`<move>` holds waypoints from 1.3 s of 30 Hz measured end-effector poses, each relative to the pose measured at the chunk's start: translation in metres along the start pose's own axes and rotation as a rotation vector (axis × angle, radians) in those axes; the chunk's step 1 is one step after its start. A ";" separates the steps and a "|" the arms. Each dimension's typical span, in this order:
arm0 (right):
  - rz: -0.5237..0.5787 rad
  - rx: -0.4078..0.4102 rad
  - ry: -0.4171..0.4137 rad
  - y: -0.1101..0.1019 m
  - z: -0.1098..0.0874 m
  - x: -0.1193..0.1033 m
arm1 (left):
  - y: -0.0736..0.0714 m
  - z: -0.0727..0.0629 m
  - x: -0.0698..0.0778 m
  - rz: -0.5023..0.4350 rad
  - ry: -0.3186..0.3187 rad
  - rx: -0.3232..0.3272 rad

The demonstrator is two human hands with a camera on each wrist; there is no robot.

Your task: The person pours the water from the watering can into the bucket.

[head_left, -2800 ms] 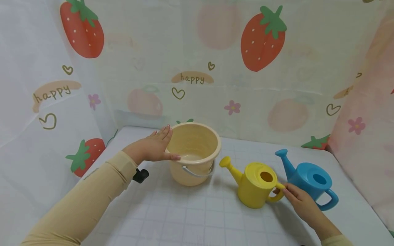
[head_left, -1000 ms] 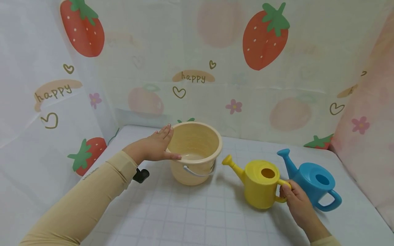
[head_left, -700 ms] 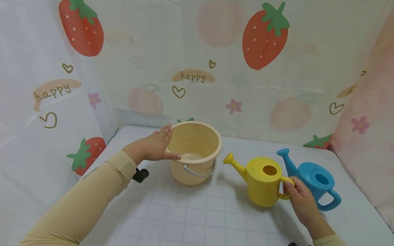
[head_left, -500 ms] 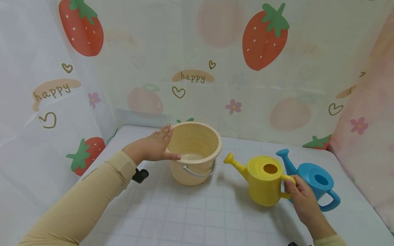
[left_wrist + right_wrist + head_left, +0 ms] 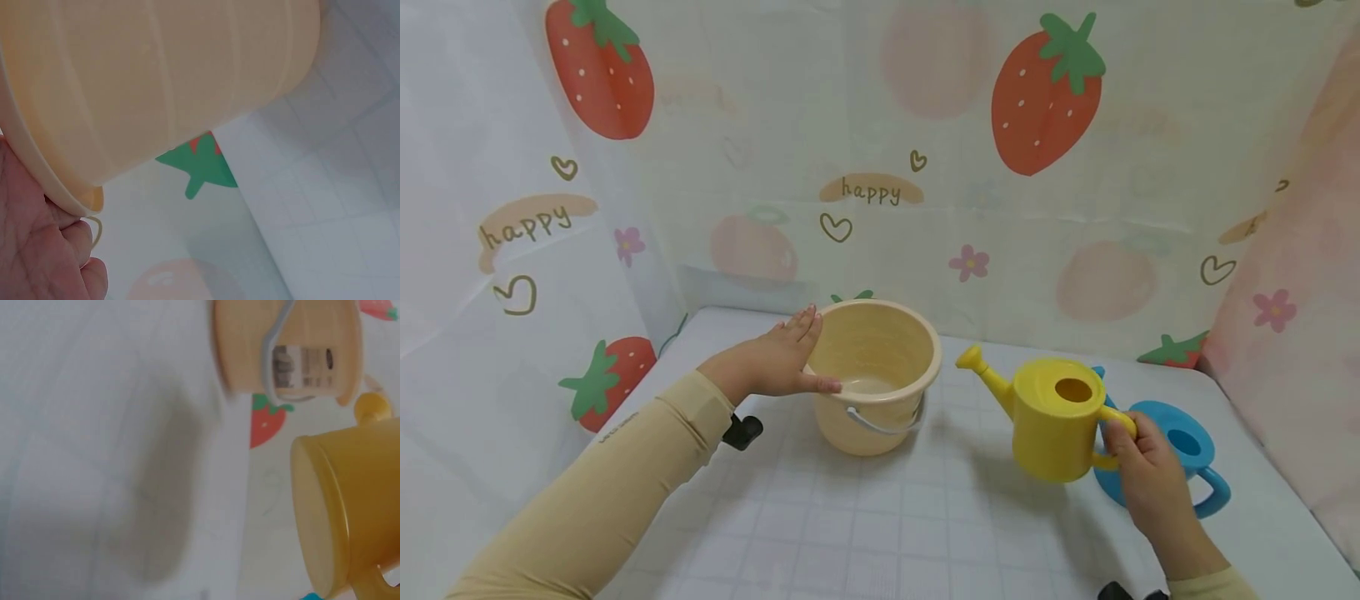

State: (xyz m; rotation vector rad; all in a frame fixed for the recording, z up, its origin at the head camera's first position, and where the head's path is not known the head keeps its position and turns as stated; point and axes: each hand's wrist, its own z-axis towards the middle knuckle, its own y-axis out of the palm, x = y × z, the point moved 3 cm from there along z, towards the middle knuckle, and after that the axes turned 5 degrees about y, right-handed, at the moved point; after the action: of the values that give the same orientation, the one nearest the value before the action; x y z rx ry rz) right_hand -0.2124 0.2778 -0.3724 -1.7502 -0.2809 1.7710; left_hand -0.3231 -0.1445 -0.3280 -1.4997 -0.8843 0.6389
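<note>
My right hand (image 5: 1156, 473) grips the handle of a yellow watering can (image 5: 1051, 433), which is raised off the table with its spout pointing left toward the bucket. In the right wrist view, the bottom of the watering can (image 5: 350, 506) shows apart from the table. A cream bucket (image 5: 863, 429) with a light grey bail handle stands upright, its inside bare. My left hand (image 5: 771, 357) rests on the bucket's left rim with fingers extended, the thumb lying along the near rim. The left wrist view shows the palm (image 5: 31, 237) against the rim.
A blue watering can (image 5: 1172, 417) stands on the right, partly hidden behind my right hand and the yellow one. The white checked table (image 5: 865, 533) is bounded by printed strawberry curtains (image 5: 925, 217). Black wrist devices (image 5: 743, 432) sit near each arm.
My right hand has firmed its grip on the yellow watering can's handle and lifted it up and slightly right, now overlapping the blue one. The left hand and bucket have stayed in place.
</note>
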 end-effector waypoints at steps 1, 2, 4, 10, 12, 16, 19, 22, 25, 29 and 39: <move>0.009 0.014 -0.012 -0.001 -0.001 -0.003 | 0.000 0.000 0.000 0.000 0.001 0.000; 0.018 0.030 -0.024 -0.003 -0.001 -0.005 | 0.000 0.000 0.000 0.002 0.002 0.001; 0.020 0.058 -0.048 -0.006 -0.001 -0.011 | -0.001 0.000 0.001 0.001 0.003 0.001; 0.027 0.049 -0.094 -0.012 -0.001 -0.027 | -0.001 -0.001 0.002 -0.009 -0.001 -0.003; 0.044 0.038 -0.112 -0.012 -0.001 -0.032 | -0.001 -0.001 0.001 -0.009 0.000 -0.001; 0.081 0.022 -0.165 -0.013 0.002 -0.043 | 0.001 0.001 -0.001 0.006 0.005 0.001; 0.110 0.005 -0.195 -0.013 0.004 -0.053 | 0.002 0.003 -0.001 0.011 0.008 0.004; 0.107 -0.004 -0.224 -0.014 0.008 -0.064 | 0.002 0.003 -0.002 0.013 0.007 0.006; 0.103 -0.007 -0.253 -0.013 0.011 -0.073 | 0.001 0.003 -0.001 0.003 0.007 0.009; 0.102 -0.008 -0.262 -0.009 0.015 -0.084 | 0.001 0.002 -0.001 -0.012 0.008 0.014; 0.126 -0.038 -0.248 -0.002 0.026 -0.108 | 0.001 0.004 -0.001 -0.011 0.008 0.009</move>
State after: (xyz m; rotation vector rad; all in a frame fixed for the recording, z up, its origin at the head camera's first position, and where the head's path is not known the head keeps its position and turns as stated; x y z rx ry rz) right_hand -0.2447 0.2252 -0.2796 -1.6036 -0.3149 2.0898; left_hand -0.3264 -0.1431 -0.3298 -1.4877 -0.8823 0.6276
